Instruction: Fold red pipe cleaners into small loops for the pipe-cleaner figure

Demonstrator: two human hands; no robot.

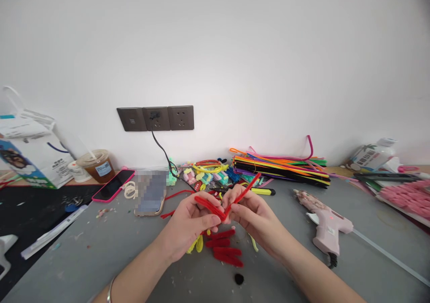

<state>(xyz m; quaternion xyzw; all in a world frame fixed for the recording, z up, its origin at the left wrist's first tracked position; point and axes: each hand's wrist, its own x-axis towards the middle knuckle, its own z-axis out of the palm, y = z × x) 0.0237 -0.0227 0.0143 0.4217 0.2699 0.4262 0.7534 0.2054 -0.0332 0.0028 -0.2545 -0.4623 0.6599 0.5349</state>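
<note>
The left grip (184,227) holds the folded part of a red pipe cleaner (247,188); the right grip (255,213) pinches it near the bend, its free end slanting upward. Below, on the tabletop (121,242), lie folded red pieces (228,251); a pink glue gun (327,229) rests beyond the right forearm.

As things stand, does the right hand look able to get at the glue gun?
Probably yes: nothing seems to stand between the right hand and the glue gun, though that hand is pinching a red strip.
</note>
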